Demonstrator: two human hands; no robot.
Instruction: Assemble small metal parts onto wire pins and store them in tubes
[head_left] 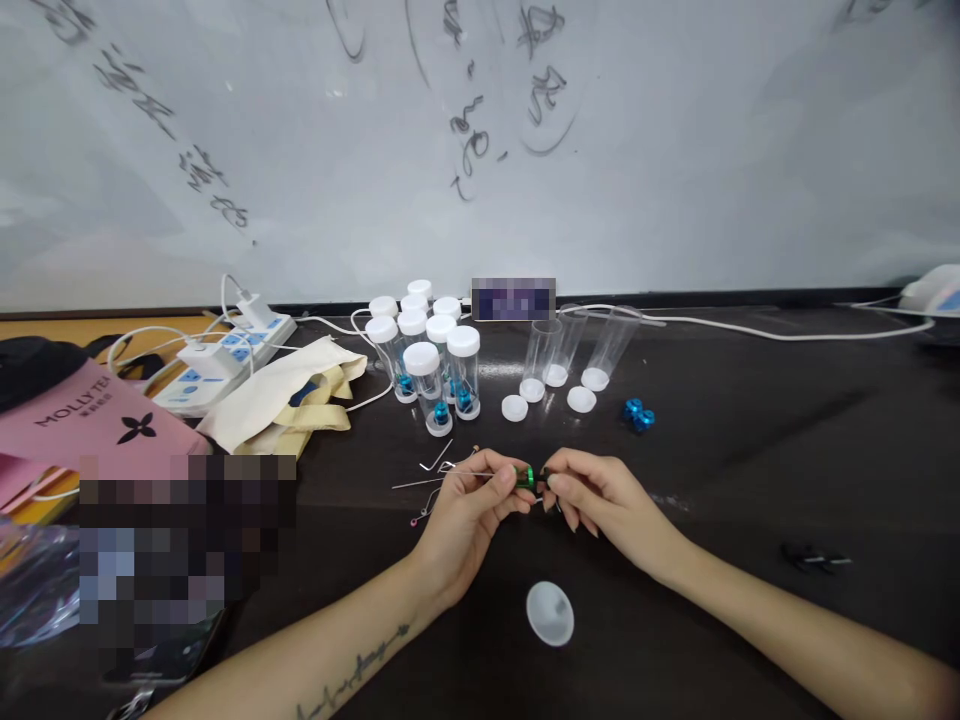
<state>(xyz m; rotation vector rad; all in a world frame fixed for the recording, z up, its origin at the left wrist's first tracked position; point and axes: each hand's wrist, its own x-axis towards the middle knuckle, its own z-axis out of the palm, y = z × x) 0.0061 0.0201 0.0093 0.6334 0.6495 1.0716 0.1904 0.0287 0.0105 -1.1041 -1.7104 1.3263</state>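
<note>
My left hand (472, 500) and my right hand (592, 495) meet over the dark table (750, 470). Both pinch a small green metal part (525, 477) between their fingertips, left fingers on its left end, right fingers on its right end. Thin metal wires (435, 470) lie on the table just left of my left hand. A white round cap (550, 613) lies near the table's front, below my hands.
Several capped clear vials (427, 360) with blue parts stand behind my hands. Three empty open tubes (570, 350) and loose white caps (581, 399) lie to the right. Two blue parts (638, 414) sit further right. A cloth bag (285, 395), power strip (225, 360) and pink bag (90, 420) fill the left.
</note>
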